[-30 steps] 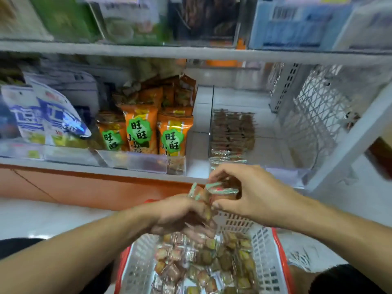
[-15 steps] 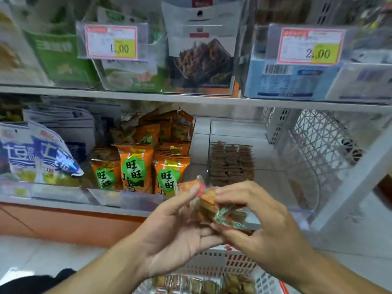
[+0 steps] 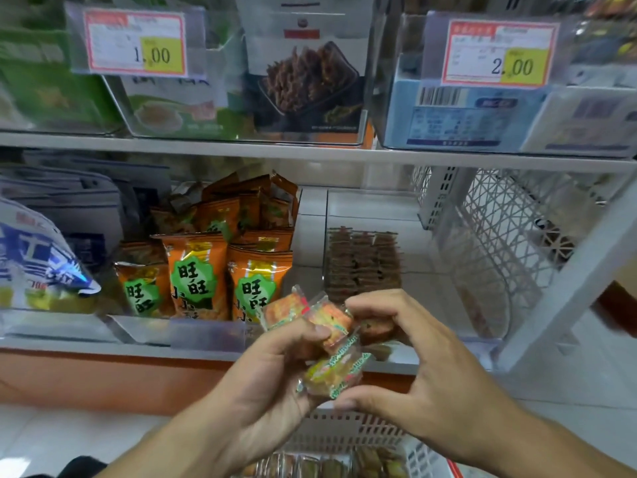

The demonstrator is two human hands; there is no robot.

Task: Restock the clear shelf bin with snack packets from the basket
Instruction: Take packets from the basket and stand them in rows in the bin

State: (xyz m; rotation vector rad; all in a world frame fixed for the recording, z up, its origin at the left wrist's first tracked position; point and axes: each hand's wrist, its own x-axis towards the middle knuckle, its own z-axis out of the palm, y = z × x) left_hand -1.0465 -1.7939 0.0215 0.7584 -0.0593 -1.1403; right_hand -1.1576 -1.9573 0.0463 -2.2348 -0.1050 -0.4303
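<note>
Left hand: the left hand (image 3: 272,377) pinches a small bunch of snack packets (image 3: 324,339) between thumb and curled fingers, in front of the lower shelf's front edge.
Right hand: the right hand (image 3: 420,377) grasps the same bunch from the other side, fingers curled over the top, thumb beneath the lowest packet.
Packets held: several clear-wrapped pieces, orange and yellow-green inside, with crimped ends sticking out past the fingers; they sit loosely stacked, not aligned.
Basket: the basket (image 3: 348,432), white lattice with a red rim, lies at the bottom edge of the view just below the hands, with more packets in it.
Clear shelf bin: the clear shelf bin (image 3: 379,215) stands on the lower shelf's right part, behind the hands; rows of brown packets (image 3: 362,260) sit towards its back, and its front part looks free.
Neighbours: orange snack bags (image 3: 206,274) fill the bin just to the left.
Handling: the packets look light and small, the film slick and crinkly, the contents probably crumbly; a loose stack is likely to slide apart.
Where to hold: across the flat faces with gentle pressure, not by the crimped ends.
</note>
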